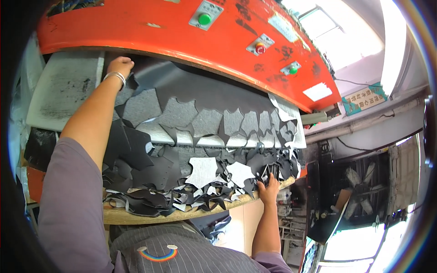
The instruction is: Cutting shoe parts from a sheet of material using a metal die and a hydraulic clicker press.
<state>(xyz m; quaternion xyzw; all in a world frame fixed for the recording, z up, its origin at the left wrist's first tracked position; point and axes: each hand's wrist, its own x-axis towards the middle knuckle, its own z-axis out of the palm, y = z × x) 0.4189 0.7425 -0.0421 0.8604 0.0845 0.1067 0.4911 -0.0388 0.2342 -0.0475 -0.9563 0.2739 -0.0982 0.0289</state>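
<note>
A black leather-like sheet [205,88] lies across the bed under the red press, its near edge cut into a row of notches. My left hand [120,67], a bracelet on its wrist, is closed at the sheet's far left edge. At the right end of the near ledge, my right hand [269,189] has thumb and fingers around a dark, frame-like piece that looks like a cutting die [273,171], partly hidden among scraps. Cut black pieces [157,170] lie on the left, and two pale pieces [203,171] lie grey side up near the middle.
The red press beam [150,27] spans the far side, with green buttons [204,18] and a red knob [260,48]. Offcuts [150,200] heap along the wooden front rail [168,217], close to my body. A large fan [358,193] stands off to the right.
</note>
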